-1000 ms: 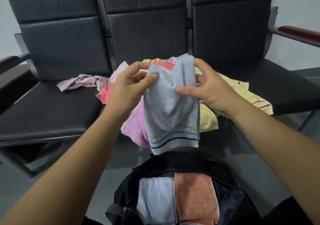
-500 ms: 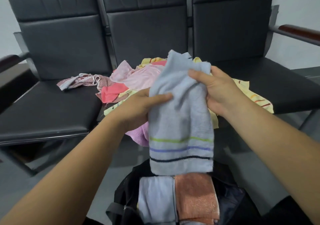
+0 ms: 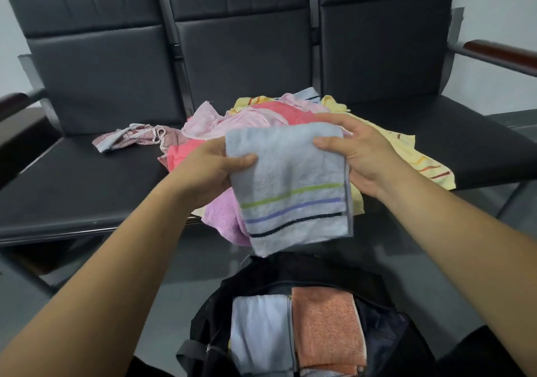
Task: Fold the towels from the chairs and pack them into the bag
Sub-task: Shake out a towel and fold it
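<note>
I hold a folded light-blue towel (image 3: pixel 287 185) with green, violet and dark stripes above the seat edge. My left hand (image 3: pixel 209 170) grips its left edge, thumb on top. My right hand (image 3: pixel 360 155) grips its right edge, thumb on top. Behind it a heap of towels (image 3: pixel 255 118) in pink, red, yellow and purple lies on the middle black seat. Below, the open black bag (image 3: pixel 209 327) holds a folded light-blue towel (image 3: pixel 258 333) and a folded orange towel (image 3: pixel 325 327) side by side.
Three joined black chairs (image 3: pixel 96 77) stand in a row with armrests at both ends (image 3: pixel 499 54). A patterned pink-and-white cloth (image 3: pixel 130 138) lies on the left seat. Grey floor shows around the bag.
The blue towel hung long and loose between my hands; now it is folded shorter into a flat rectangle, held lower and more level, with both hands at its side edges.
</note>
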{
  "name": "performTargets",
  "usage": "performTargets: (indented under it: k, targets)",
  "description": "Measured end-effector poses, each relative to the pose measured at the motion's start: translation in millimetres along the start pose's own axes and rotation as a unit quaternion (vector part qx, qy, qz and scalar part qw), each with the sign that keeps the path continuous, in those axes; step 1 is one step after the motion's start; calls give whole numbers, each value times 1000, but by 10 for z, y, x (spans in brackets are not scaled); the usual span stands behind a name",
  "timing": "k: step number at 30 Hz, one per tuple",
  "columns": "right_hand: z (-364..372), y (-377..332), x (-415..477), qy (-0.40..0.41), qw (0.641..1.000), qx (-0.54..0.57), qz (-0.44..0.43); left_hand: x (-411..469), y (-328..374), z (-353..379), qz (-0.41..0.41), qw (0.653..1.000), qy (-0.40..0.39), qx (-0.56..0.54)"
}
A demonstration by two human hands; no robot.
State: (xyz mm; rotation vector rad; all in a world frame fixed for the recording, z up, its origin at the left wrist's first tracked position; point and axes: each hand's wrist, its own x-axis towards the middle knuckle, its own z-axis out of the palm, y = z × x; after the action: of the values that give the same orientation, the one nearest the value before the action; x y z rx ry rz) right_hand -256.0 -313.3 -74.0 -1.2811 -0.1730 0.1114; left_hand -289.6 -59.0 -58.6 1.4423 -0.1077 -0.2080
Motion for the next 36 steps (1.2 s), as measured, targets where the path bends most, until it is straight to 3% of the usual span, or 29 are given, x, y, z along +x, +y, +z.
performTargets:
  k: [5,8,11,13,18,24,29,32,34,36]
  targets:
    - [-27,3,4,61,996,-49,-41,35,-81,-36,-3,994,57,98]
    - [-29,46,58,86,994,-59,-39,62,-110,12,2,994,95,55]
    - [-34,41,91,41,997,-57,-24,62,-118,63,2,997,74,-18]
    - [-71,18,84,-13,997,-71,-2,58,-119,57,19,999,36,-11]
    - [-132,-76,20,10,954,-292,-67,47,-112,44,66,991,86,83]
    - [-183,-27,38,22,958,-276,-72,67,-138,98,87,983,114,112]
    - [-192,-10,53,80,996,-44,3,81,-217,163,75,992,91,37]
    - [-227,-93,-2,24,996,77,35,89,-242,158,68,995,72,19]
    - [-296,-119,-17,-32,997,42,59,91,-263,152,66,993,96,22]
    - [-374,-87,-9,-29,992,-114,50,97,-296,147,69,990,117,27]
